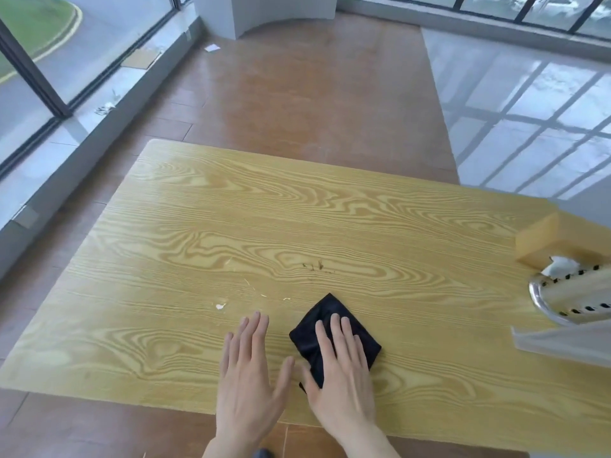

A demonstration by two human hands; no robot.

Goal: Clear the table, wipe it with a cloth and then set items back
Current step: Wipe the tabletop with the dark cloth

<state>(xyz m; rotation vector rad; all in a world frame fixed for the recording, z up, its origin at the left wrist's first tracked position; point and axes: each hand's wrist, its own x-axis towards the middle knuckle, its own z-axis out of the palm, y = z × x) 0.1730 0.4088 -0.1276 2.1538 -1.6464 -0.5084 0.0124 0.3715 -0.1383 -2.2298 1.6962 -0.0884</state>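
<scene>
A folded black cloth [325, 317] lies on the light wood-grain table [231, 226] near its front edge. My right hand [344, 368] presses flat on the cloth, fingers spread and pointing away from me. My left hand [251, 368] rests flat on the bare tabletop just left of the cloth, holding nothing. Small white scraps [220, 306] and dark marks [314, 266] show on the tabletop beyond my hands.
A yellow sponge-like block [545, 241] sits at the table's right end. Beside it a shiny metal rack [568, 297] with slots holds a white crumpled thing, over a pale tray [558, 342]. Brown floor surrounds the table; windows run along the left and back.
</scene>
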